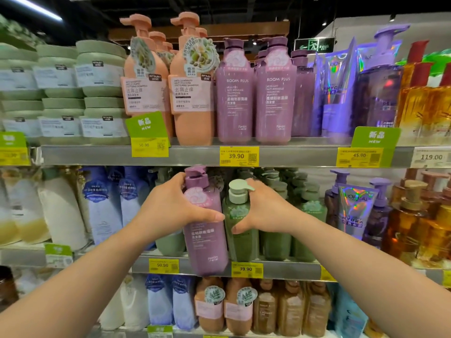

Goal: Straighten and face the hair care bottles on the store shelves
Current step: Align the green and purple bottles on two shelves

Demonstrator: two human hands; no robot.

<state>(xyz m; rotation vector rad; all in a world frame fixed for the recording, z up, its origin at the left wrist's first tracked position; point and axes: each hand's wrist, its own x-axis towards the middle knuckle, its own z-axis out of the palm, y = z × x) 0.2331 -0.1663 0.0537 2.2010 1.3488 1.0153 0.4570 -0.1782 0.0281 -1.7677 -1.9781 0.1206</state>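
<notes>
My left hand grips a purple shampoo bottle around its upper body, holding it out in front of the middle shelf; its base hangs below the shelf edge and its label faces me. Just to its right, my right hand grips a green pump bottle standing at the front of the middle shelf, thumb across its front. Two matching purple bottles stand facing forward on the top shelf.
More green bottles stand behind and right of the held one. Orange pump bottles and green jars fill the top shelf's left. White and blue bottles sit left on the middle shelf, amber ones right. Yellow price tags line the shelf edges.
</notes>
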